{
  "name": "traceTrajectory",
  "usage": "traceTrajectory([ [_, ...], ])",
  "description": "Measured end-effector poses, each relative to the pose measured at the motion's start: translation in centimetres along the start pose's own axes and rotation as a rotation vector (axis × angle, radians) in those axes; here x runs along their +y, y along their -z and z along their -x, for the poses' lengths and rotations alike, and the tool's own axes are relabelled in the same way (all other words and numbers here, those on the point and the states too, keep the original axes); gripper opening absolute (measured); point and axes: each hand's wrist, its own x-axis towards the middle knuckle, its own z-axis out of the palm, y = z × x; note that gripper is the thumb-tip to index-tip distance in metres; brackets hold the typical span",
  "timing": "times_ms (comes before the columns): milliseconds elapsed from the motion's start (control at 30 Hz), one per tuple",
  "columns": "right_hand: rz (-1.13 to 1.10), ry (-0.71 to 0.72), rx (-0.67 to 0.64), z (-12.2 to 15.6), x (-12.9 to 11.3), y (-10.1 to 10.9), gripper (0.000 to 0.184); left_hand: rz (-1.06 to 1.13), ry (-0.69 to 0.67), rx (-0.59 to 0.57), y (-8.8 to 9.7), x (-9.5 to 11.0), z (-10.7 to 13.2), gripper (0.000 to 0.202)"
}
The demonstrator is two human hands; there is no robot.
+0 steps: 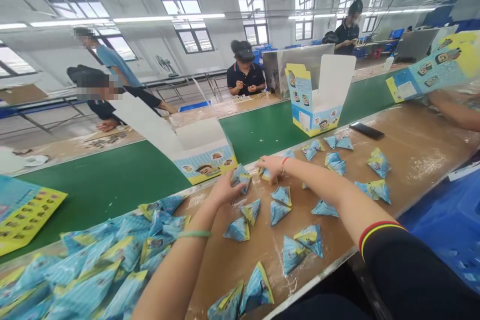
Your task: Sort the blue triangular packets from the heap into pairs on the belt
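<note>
Your left hand [223, 190] is resting part-open against packets [244, 180]; your bent right hand [273, 166] is partly covering another packet [265, 175]; whether either is gripping, I cannot tell.

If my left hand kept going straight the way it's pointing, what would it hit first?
Your left hand would first meet the blue packets right at its fingertips; it may already be touching them, depth is unclear.

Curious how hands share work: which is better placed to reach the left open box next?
Probably the left hand: it is at packets close beside that open box; the right hand is farther off.
</note>
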Motion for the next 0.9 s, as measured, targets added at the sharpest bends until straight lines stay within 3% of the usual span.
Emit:
traceTrajectory([
  [100, -0.014, -0.027, -0.027, -0.1, 0.0, -0.1, 0.084, 0.1, 0.0, 0.104, 2.2, -0.1, 2.2, 0.081],
  [167, -0.007, -0.039, -0.036, -0.4, 0.3, -0.4, 0.094, 0.168, 0.006, 0.146, 4.0, -0.5, 5.0, 0.08],
  [267, 0.005, -0.021, -0.049, -1.0, 0.9, -1.1, 0.099, 0.232, 0.03, 0.179, 6.7, -1.0, 11.1, 0.079],
  [367, 0.009, 0.001, -0.04, -1.2, 1.4, -1.6, 0.092, 0.252, 0.093, 0.215, 8.2, -0.8, 18.1, 0.072],
  [500, -0.006, -0.029, -0.025, -1.0, 0.9, -1.7, 0.073, 0.265, 0.219, 0.319, 7.4, -0.5, 25.5, 0.06],
  [633, -0.034, -0.063, 0.079, 0.4, 0.2, -0.7, 0.057, 0.268, 0.3, 0.388, 3.8, -2.2, 29.3, 0.061],
  [700, -0.042, -0.121, 0.273, 2.0, 1.1, 0.7, 0.054, 0.287, 0.303, 0.426, 1.7, -3.7, 29.8, 0.063],
  [733, -0.048, -0.182, 0.454, 3.1, 2.1, 1.8, 0.053, 0.299, 0.311, 0.433, 0.8, -4.3, 29.9, 0.063],
  [833, -0.081, -0.479, 1.205, 6.8, 6.8, 5.8, 0.057, 0.332, 0.376, 0.46, -1.1, -4.9, 29.6, 0.068],
  [900, -0.112, -0.671, 1.558, 8.6, 10.9, 8.7, 0.067, 0.361, 0.41, 0.47, -1.6, -4.6, 29.3, 0.068],
])
